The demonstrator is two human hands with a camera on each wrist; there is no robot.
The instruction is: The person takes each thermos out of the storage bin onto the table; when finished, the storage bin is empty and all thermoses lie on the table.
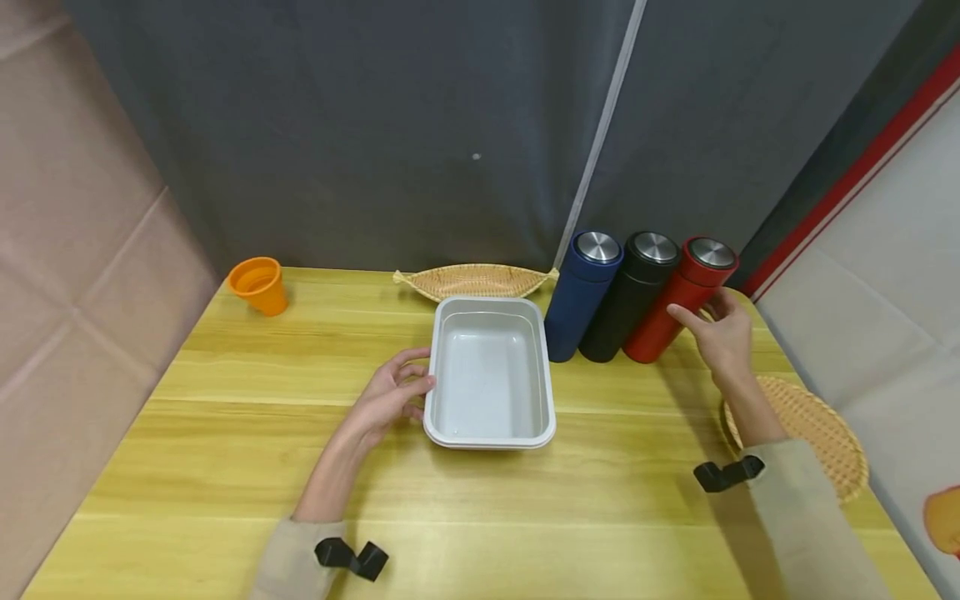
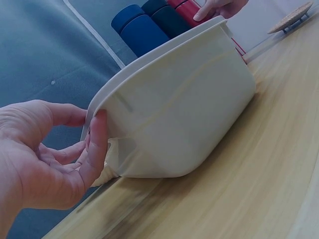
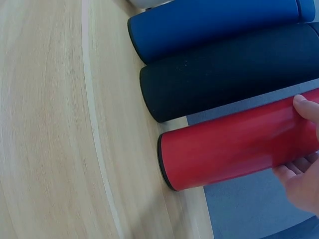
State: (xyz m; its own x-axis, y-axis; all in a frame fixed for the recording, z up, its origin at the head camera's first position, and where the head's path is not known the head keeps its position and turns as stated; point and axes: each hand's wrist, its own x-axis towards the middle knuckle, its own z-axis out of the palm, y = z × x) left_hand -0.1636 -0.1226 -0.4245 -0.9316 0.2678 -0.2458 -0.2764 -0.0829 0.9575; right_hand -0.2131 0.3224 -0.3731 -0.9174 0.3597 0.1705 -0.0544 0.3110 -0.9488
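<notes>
My left hand [image 1: 390,393] is at the left side of a pale grey rectangular plastic basin [image 1: 491,383], thumb and fingers at its rim. Close up in the left wrist view, that hand [image 2: 55,154] pinches the edge of the basin [image 2: 184,104]. Over on the right, my right hand [image 1: 723,337] holds a red thermos flask [image 1: 667,312], the thumb on its near side and the fingers round the other side. The red flask [image 3: 234,144] stands upright on the table, beside a black flask [image 1: 626,300] and a blue flask [image 1: 577,300].
Behind the basin lies a boat-shaped woven basket [image 1: 480,282]. An orange cup [image 1: 258,286] stands at the back left corner. By my right forearm is a round woven tray [image 1: 813,425]. A dark curtain [image 1: 360,133] hangs along the back of the wooden table [image 1: 225,450].
</notes>
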